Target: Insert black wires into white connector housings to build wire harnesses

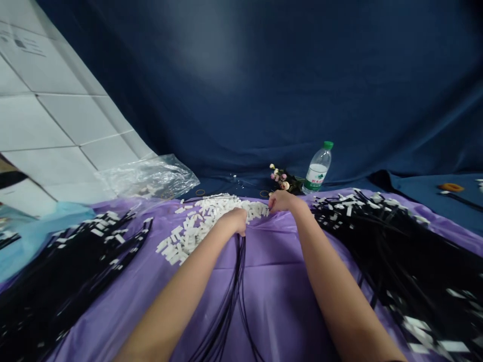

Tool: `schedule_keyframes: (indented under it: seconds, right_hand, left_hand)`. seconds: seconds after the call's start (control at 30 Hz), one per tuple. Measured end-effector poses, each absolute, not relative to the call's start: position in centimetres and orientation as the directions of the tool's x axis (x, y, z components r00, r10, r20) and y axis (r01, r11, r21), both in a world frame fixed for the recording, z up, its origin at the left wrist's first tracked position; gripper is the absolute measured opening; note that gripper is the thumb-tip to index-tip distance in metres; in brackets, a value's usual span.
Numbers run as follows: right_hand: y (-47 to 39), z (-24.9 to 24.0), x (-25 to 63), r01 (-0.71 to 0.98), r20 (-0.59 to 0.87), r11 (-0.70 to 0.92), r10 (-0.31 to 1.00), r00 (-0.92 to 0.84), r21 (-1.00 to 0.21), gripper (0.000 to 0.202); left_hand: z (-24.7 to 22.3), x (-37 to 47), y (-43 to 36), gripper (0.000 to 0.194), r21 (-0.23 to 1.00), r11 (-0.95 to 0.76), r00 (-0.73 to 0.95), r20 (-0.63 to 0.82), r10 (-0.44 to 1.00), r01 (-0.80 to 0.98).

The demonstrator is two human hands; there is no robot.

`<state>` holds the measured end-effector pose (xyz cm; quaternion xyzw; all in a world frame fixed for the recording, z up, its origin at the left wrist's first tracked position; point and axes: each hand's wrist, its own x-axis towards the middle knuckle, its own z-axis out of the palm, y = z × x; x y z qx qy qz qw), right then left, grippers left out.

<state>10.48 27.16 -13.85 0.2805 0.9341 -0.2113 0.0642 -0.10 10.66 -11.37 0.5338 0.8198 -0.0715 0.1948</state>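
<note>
My left hand [237,221] is closed around the upper end of a bundle of thin black cords [236,281], which hang down toward me over the purple sheet [271,301]. Just beyond and to the left of it lies a spread pile of small white plastic pieces [211,211]. At the right end of that pile my right hand [281,201] has its fingers pinched together low against the sheet. Whatever those fingertips hold, if anything, is too small to make out.
Black cords with white ends lie heaped at the left [86,256] and at the right [407,241]. Behind stand a water bottle [317,168], small artificial flowers [281,178] and a clear plastic bag [158,173]. A dark blue curtain [264,90] hangs at the back.
</note>
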Motion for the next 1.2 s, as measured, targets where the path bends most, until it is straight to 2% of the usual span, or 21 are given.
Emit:
schedule_keyframes:
  seconds: [0.1, 0.23, 0.3, 0.37, 0.43, 0.5, 0.57, 0.7, 0.8, 0.93, 1.0, 1.03, 1.2]
  right_hand:
    - [27.1, -14.0, 10.0, 0.562, -0.269, 0.748, 0.495, -0.826, -0.351, 0.022]
    - [27.2, -14.7, 9.4, 0.578, -0.294, 0.742, 0.500, -0.815, -0.340, 0.021]
    - [27.2, -15.0, 9.2, 0.581, -0.296, 0.740, 0.502, -0.813, -0.339, 0.020]
    - [27.1, -15.1, 9.0, 0.580, -0.302, 0.737, 0.497, -0.813, -0.348, 0.020]
    - [26.9, -15.1, 8.8, 0.577, -0.306, 0.731, 0.492, -0.815, -0.364, 0.020]
    - [26.8, -15.2, 8.7, 0.579, -0.300, 0.720, 0.495, -0.815, -0.384, 0.020]
    - [26.7, -15.3, 8.7, 0.579, -0.290, 0.702, 0.501, -0.816, -0.416, 0.019]
    - [26.7, -14.3, 9.2, 0.536, -0.256, 0.656, 0.479, -0.840, -0.531, 0.014]
    - [26.2, -11.4, 10.5, 0.400, -0.113, 0.634, 0.443, -0.889, -0.662, 0.007]
    - [24.4, -6.1, 13.1, 0.107, 0.195, 0.592, 0.422, -0.885, -0.799, 0.021]
    - [23.1, -4.1, 14.4, -0.206, 0.386, 0.435, 0.380, -0.840, -0.876, 0.024]
    - [22.5, -3.4, 15.0, -0.276, 0.427, 0.392, 0.377, -0.822, -0.878, 0.025]
    - [20.2, -2.0, 15.8, -0.322, 0.462, 0.366, 0.410, -0.786, -0.873, 0.024]
  left_hand:
    - [-10.2, 0.3, 11.5, 0.021, 0.070, 0.400, -0.333, -0.434, 0.837, 0.914]
    - [-6.6, 0.3, 11.5, 0.010, 0.163, 0.308, -0.223, -0.399, 0.889, 0.937]
    - [-4.5, 0.0, 10.9, 0.009, 0.263, 0.248, -0.153, -0.335, 0.930, 0.932]
    - [-2.5, -0.3, 9.9, 0.013, 0.493, 0.152, -0.061, -0.196, 0.979, 0.857]
    - [-1.0, -0.8, 8.7, 0.019, 0.635, 0.072, -0.060, -0.041, 0.997, 0.769]
    - [0.0, -1.2, 7.5, 0.024, 0.693, 0.075, -0.090, -0.015, 0.996, 0.717]
    - [0.5, -1.5, 6.5, 0.024, 0.758, 0.113, -0.113, -0.052, 0.992, 0.643]
    - [1.1, -1.8, 5.6, 0.017, 0.877, 0.121, -0.144, -0.059, 0.988, 0.466]
    - [1.5, -1.7, 5.5, 0.012, 0.953, 0.097, -0.223, -0.032, 0.974, 0.287]
    - [1.5, -1.1, 5.4, 0.010, 0.990, 0.028, -0.279, 0.011, 0.960, 0.135]
    - [1.3, -0.7, 5.6, 0.012, 0.987, -0.008, -0.321, 0.059, 0.945, 0.158]
    - [1.2, -0.4, 5.7, 0.013, 0.982, -0.026, -0.334, 0.088, 0.938, 0.188]
    - [0.7, 1.3, 6.5, 0.018, 0.942, -0.098, -0.302, 0.200, 0.932, 0.322]
